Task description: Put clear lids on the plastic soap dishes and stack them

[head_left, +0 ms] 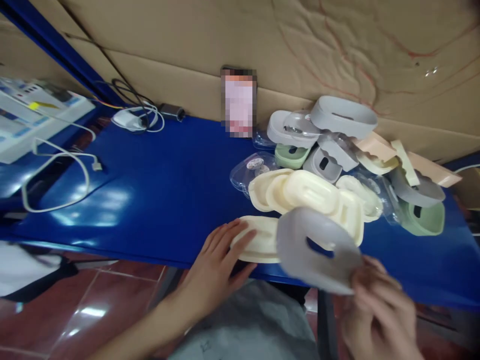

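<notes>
My right hand pinches the near right corner of a grey plastic shell with an oval hole in it. This shell is tilted above the table's front edge and covers part of the things behind it. My left hand rests with fingers spread at the left end of a cream oblong plastic tray. The grey shell hides that tray's right end. Just beyond lie several more cream oblong pieces, overlapping one another.
Grey shells, green shells, peach pieces and clear plastic covers are heaped on the blue table. A phone leans on the cardboard wall. White cables and a charger lie at left.
</notes>
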### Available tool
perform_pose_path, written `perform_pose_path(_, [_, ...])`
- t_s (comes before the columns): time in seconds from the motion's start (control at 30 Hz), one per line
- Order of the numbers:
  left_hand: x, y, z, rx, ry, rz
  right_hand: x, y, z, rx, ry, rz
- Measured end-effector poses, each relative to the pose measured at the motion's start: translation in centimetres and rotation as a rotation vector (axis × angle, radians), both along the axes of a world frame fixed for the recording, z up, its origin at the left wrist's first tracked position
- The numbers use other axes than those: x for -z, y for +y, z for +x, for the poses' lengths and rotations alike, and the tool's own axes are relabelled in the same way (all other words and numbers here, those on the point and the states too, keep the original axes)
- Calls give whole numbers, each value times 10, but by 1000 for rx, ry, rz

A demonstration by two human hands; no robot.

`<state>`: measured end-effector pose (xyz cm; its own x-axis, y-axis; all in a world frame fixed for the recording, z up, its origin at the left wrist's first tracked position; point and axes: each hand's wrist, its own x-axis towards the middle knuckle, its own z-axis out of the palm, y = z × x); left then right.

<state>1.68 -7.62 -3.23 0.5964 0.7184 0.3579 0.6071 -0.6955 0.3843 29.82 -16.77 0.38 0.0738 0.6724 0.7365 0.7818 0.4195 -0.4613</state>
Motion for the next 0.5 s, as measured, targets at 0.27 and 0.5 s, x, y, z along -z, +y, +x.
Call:
perform_pose_path(0.27, [12,-16,-21,-59,-250,-117,45,2,-43,-186,-106,-108])
perform_pose_path(0.5, [13,-16,-23,-5,-172,-217,37,20,-41,-267,-379,-295])
